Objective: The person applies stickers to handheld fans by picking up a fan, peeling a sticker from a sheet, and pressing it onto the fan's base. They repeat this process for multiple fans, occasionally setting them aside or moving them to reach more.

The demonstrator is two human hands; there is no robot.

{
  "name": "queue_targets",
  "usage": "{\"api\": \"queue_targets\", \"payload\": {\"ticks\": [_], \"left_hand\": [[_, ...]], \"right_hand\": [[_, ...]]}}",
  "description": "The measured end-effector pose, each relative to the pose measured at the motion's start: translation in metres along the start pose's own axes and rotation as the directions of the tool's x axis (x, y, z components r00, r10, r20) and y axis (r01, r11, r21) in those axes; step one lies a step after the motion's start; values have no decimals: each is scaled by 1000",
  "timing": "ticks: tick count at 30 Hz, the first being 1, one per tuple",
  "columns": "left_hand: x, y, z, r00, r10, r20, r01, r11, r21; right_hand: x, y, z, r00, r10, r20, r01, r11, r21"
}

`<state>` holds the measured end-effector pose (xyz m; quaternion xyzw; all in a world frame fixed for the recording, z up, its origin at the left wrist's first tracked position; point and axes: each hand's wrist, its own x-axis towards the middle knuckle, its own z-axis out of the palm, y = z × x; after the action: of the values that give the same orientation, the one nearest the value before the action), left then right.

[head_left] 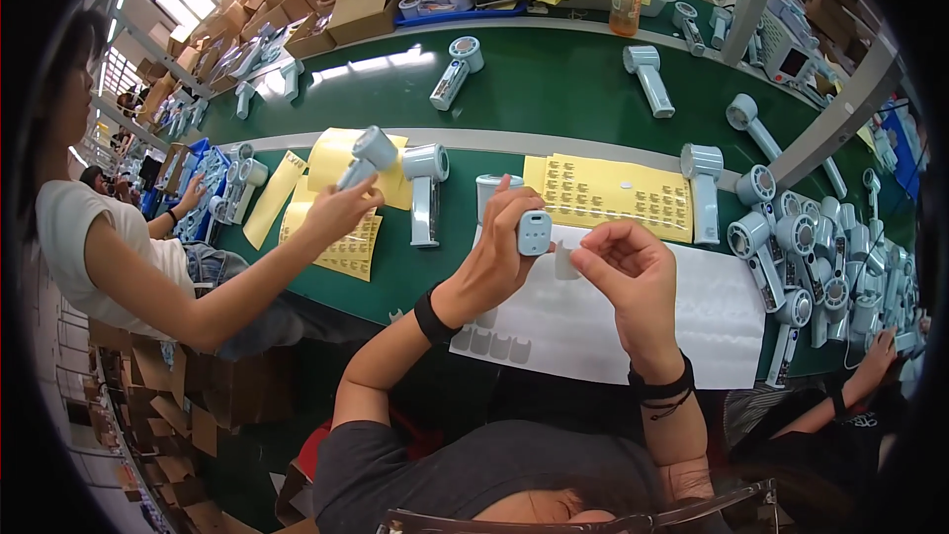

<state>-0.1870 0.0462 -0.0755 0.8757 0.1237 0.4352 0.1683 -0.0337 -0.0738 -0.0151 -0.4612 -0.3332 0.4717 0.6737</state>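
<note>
Handheld fan [535, 234], light blue, is held above the near part of the green bench [405, 279], its end face turned toward the camera. At far left, a second fan [368, 156] is held upright-tilted in a co-worker's hand [348, 210] over yellow label sheets [354, 259]. Next to these, a third fan [425, 200] is stood upright. At centre, the first fan is enclosed by the curled fingers of the left hand [494, 252]. Just to its right, a grey sticker [566, 263] is pinched between thumb and forefinger of the right hand [635, 272], narrowly closed. Below both hands, a white sheet [682, 311] is laid, with grey pieces [499, 347] attached at its left. Farther right, a fourth fan [703, 194] is stood beside a pile of fans [801, 237].
</note>
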Motion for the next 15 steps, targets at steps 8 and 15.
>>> {"api": "queue_targets", "payload": {"ticks": [8,15], "left_hand": [[8,22,17,1000,14,18,-14,1000,-22],[11,27,18,999,11,32,-10,1000,-19]], "right_hand": [[5,-6,-4,1000,-7,-17,6,1000,-7],[4,-7,-5,999,-19,-43,18,1000,-23]]}}
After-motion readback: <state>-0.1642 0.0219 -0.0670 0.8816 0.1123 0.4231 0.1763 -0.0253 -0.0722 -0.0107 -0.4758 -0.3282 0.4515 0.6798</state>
